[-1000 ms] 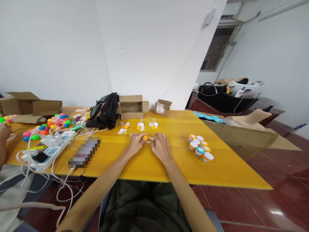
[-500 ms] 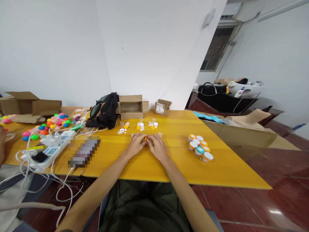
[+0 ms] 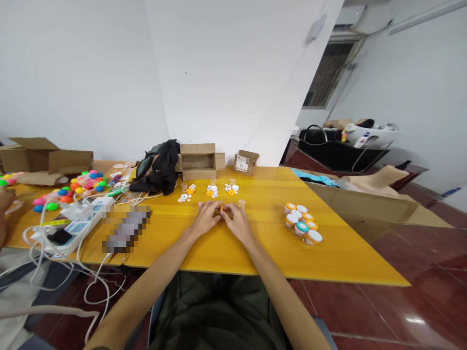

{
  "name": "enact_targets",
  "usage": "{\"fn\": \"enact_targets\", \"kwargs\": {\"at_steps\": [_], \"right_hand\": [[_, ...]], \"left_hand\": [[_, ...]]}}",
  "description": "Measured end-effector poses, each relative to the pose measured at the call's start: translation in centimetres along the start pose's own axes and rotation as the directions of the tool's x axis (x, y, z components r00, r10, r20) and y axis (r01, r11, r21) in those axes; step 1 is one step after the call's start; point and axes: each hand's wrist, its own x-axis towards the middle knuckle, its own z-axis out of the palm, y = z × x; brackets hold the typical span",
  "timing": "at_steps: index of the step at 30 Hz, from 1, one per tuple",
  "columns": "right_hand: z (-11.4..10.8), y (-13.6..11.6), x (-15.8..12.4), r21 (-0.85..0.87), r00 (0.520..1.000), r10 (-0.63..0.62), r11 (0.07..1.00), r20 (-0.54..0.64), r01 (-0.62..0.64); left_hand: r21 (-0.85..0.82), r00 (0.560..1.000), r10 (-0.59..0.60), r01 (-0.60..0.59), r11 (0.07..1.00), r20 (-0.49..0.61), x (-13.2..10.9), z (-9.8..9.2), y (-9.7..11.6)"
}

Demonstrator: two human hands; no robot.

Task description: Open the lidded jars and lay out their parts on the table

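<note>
The work in hand looks like fine fingertip fitting. It is best done low over the surface (image 3: 255, 253), wrists resting, squeezing the piece by its edge so it cannot spring away, with light, even pressure from both sides.

The left grip (image 3: 205, 218) and right grip (image 3: 240, 223) meet fingertip to fingertip, both closed on a small orange piece (image 3: 221, 209) pinched between them. It is round-looking and mostly hidden by the fingers.

A clear little cup (image 3: 242, 202) stands just beyond the right grip. Loose white and orange parts (image 3: 212, 190) lie farther ahead, and capped jars (image 3: 302, 223) cluster well off to the right.
</note>
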Motion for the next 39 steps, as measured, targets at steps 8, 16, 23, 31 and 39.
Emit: {"fn": "enact_targets", "kwargs": {"at_steps": [8, 16, 23, 31, 39], "right_hand": [[-0.2, 0.0, 0.0, -0.022, 0.999, -0.039, 0.999, -0.022, 0.039], [0.0, 0.5, 0.2, 0.000, 0.993, -0.021, 1.000, -0.116, 0.021], [-0.6, 0.6, 1.5, -0.168, 0.994, -0.084, 0.983, -0.066, 0.072], [0.0, 0.1, 3.7, -0.313, 0.992, -0.086, 0.943, 0.092, 0.111], [0.3, 0.6, 3.9, -0.300, 0.977, -0.165, 0.933, 0.134, 0.199]], "left_hand": [[0.024, 1.000, -0.015, 0.015, 1.000, -0.007, 0.1, -0.1, 0.1], [0.042, 1.000, -0.026, 0.026, 0.999, -0.009, 0.1, -0.2, 0.3], [-0.002, 0.991, -0.078, 0.078, 0.997, -0.108, 0.3, -0.1, 0.2], [-0.082, 0.967, -0.156, 0.142, 0.986, -0.200, 0.6, 0.1, -0.9], [-0.128, 0.980, -0.148, 0.131, 0.983, -0.130, 0.9, 0.2, -1.7]]}}
